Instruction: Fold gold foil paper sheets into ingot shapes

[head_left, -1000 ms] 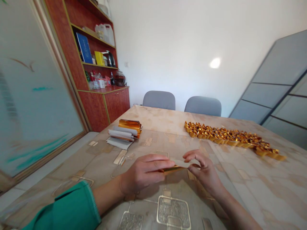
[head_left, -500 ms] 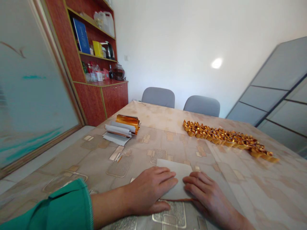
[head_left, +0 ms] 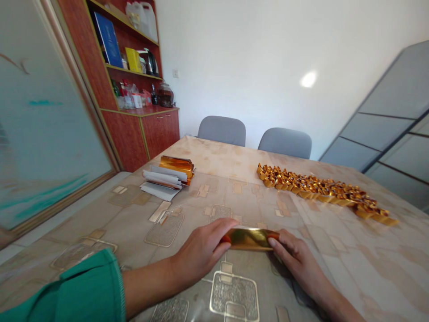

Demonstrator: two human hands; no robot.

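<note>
Both of our hands are closed around one gold strip (head_left: 251, 239), the left hand (head_left: 204, 250) pinching its left end and the right hand (head_left: 296, 250) gripping the other, with the right thumb pressed on the shiny face. We hold it level near our edge of the table, just above or against the cloth; we cannot tell which. Gripping both ends probably keeps the thin, springy-looking paper straight, while its middle stays uncovered for us to see. Past the left hand lies a stack of sheets (head_left: 162, 181), pale sides and gold sides both showing, likely put there to be within easy reach. Farther off on the right, a band of folded gold pieces (head_left: 311, 188) sits packed close together, perhaps to save room and keep them from scattering. Under everything spreads a beige patterned tablecloth (head_left: 365, 255), printed with rounded rectangles. Beyond the far edge stand two grey chairs (head_left: 221, 130) before a white wall (head_left: 234, 58). To our left, a reddish wooden cabinet (head_left: 125, 138) bears jugs, a kettle and bottles, beside a frosted glass panel (head_left: 43, 147); grey panels (head_left: 385, 94) lean into view at right.
</note>
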